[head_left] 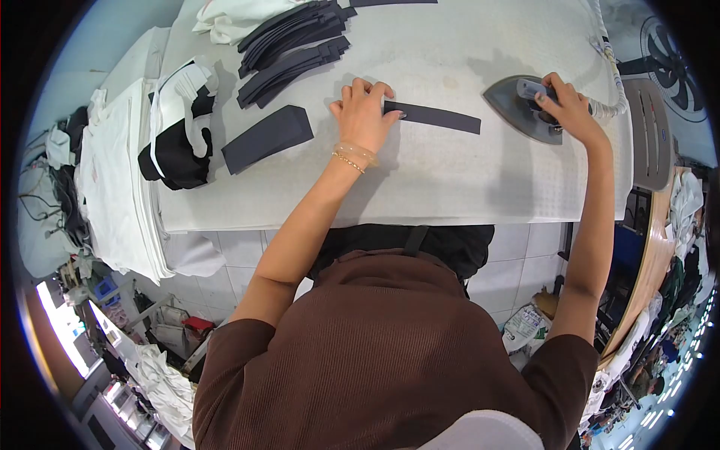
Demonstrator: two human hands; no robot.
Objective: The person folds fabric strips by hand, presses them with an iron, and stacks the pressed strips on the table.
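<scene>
My left hand [362, 114] rests at the left end of a narrow dark grey fabric strip [439, 118] lying flat on the table. Its fingers are bent, with the thumb and forefinger closed on the strip's end. To the right, my right hand [568, 111] is wrapped around the handle of an iron [514, 112]. The iron's pointed tip faces left, a short gap from the strip's right end. Left of my left hand lies a wider stack of dark grey fabric pieces [268, 139].
Fanned piles of dark strips [296, 71] lie at the upper left of the white-covered table [442, 184]. Beside them are a tied black-and-white bundle [180, 127] and stacked white cloth [112, 180]. A hose [613, 75] runs along the right edge, near a grey chair [649, 135].
</scene>
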